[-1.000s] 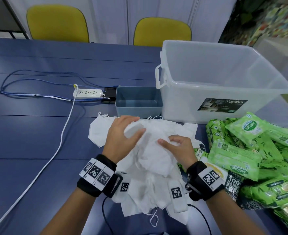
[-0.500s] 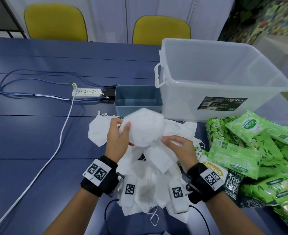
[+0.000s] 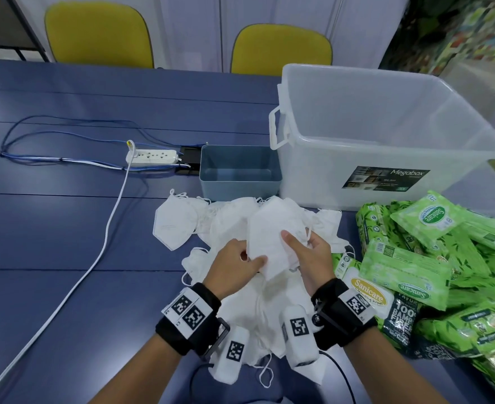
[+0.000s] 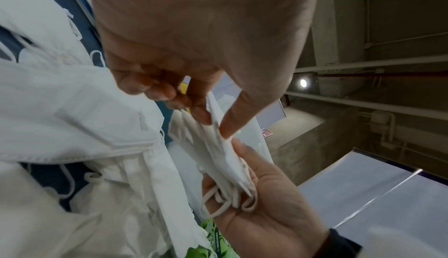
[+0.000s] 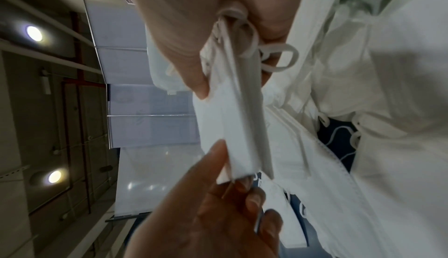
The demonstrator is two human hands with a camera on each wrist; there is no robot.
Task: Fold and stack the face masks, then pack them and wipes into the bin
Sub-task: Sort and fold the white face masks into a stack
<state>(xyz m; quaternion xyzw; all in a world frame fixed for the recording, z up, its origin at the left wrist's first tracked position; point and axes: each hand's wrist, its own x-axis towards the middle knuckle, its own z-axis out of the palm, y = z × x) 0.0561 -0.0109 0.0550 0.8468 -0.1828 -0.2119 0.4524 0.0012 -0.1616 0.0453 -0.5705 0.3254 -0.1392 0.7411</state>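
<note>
Both hands hold a flat bundle of folded white face masks above the loose pile of masks on the blue table. My left hand pinches the bundle's lower left edge between thumb and fingers. My right hand grips its right side, thumb on top and ear loops in the palm. The left wrist view shows the bundle edge-on, as does the right wrist view. Green wipes packs lie heaped at the right. The clear plastic bin stands behind them.
A small grey-blue box sits left of the bin, beyond the masks. One folded mask lies apart at the pile's left. A white power strip and cables cross the table's left half. Two yellow chairs stand behind.
The puffed-open mask held up by my left hand half a second ago is now flattened into a folded bundle. Both hands have come together on it, lower and further right.
</note>
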